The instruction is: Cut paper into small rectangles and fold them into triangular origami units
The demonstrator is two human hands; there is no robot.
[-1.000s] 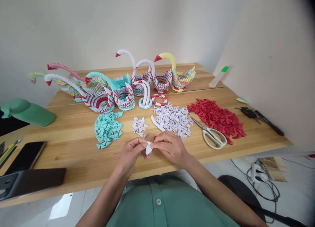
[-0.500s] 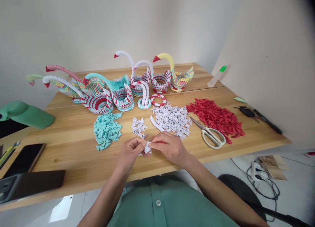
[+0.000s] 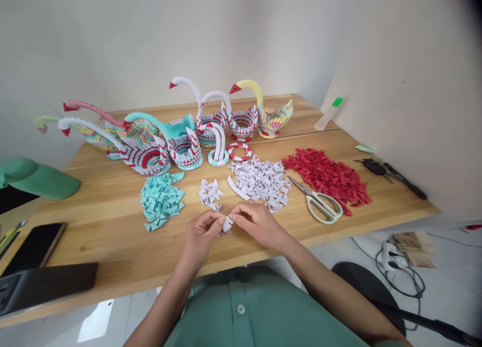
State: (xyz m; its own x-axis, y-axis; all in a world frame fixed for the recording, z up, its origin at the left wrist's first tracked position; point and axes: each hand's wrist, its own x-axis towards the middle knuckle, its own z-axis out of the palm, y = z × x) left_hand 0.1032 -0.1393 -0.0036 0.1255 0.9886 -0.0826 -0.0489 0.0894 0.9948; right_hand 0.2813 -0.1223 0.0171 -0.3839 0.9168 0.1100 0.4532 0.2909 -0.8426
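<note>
Paper (image 3: 227, 223), white and folded, sits between the left hand (image 3: 203, 230) and right hand (image 3: 259, 224), both pinching it at the fingertips — probably to steady so small a thing — near the front of the counter (image 3: 113, 239). Beyond lie white pieces (image 3: 259, 180), flanked by turquoise pieces (image 3: 161, 200) and red pieces (image 3: 328, 177), apparently colour-sorted for easy picking.

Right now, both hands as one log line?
left hand: pinching white folded paper | right hand: touching same paper | ahead: small white pile | rightward: scissors, red pile
</note>
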